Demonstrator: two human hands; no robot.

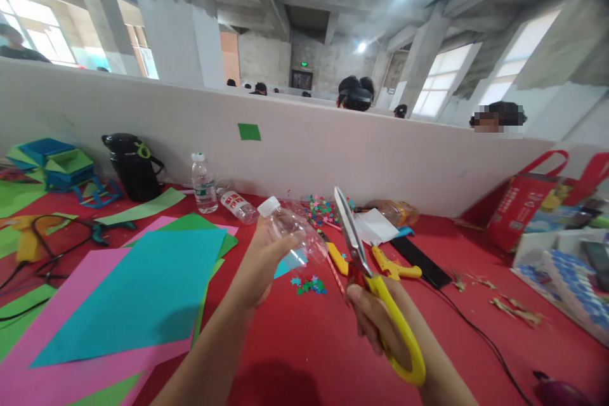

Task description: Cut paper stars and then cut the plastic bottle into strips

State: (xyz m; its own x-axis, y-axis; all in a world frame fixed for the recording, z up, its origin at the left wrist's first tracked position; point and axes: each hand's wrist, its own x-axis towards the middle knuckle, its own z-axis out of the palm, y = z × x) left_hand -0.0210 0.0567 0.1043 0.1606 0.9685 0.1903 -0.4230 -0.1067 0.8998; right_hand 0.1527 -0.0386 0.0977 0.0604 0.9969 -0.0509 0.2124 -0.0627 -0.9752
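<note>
In my left hand [259,260] is a clear plastic bottle [304,238] with a white cap, tilted so the cap points up and left; no label shows on it. My right hand [375,314] grips a pair of scissors [354,235] with yellow handles, the blades pointing up and their tips close together. The scissors and the bottle are apart. Below the bottle lie small coloured stars [309,285] and a piece of blue paper. More star confetti [326,209] is heaped behind it. A yellow-handled cutter [337,259] rests between my two hands.
Stacked coloured paper [143,292] covers the left side of the red table. Along the white partition [190,117] stand a black jug [133,165] and a water bottle [204,184]; another bottle lies beside them. A yellow glue gun [394,264], a black cable and a red bag [518,209] are rightward.
</note>
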